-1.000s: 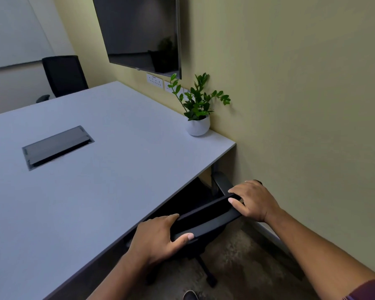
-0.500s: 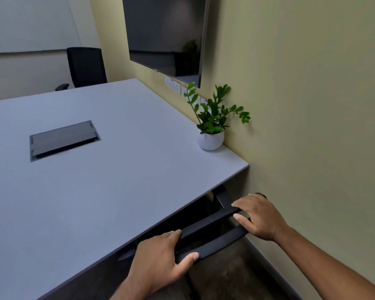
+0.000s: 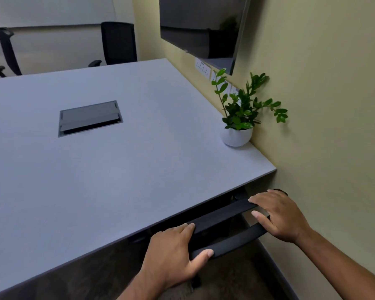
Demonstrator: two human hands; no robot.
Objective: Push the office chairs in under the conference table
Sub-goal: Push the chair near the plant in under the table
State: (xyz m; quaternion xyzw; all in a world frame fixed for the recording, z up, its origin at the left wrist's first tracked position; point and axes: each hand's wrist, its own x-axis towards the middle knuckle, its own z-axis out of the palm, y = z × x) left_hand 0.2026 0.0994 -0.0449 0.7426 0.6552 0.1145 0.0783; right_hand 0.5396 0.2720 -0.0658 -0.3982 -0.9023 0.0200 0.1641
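Observation:
A black office chair (image 3: 223, 226) stands tucked against the near edge of the grey conference table (image 3: 139, 169); only the top rail of its backrest shows, the seat hidden under the tabletop. My left hand (image 3: 173, 252) grips the left end of that rail, thumb under it. My right hand (image 3: 279, 215) holds the right end, fingers over the top. Two more black chairs stand beyond the far edge: one (image 3: 118, 42) near the wall corner, another (image 3: 6, 53) at the far left, turned sideways.
A potted green plant (image 3: 238, 126) sits on the table's right corner by the yellow wall. A grey cable hatch (image 3: 89, 118) is set in the tabletop. A dark screen (image 3: 204, 27) hangs on the wall, sockets below it. The wall lies close to my right arm.
The chair has slid further under the table with both hands on its backrest. My view has come closer to the table and turned left, showing more of the far chairs.

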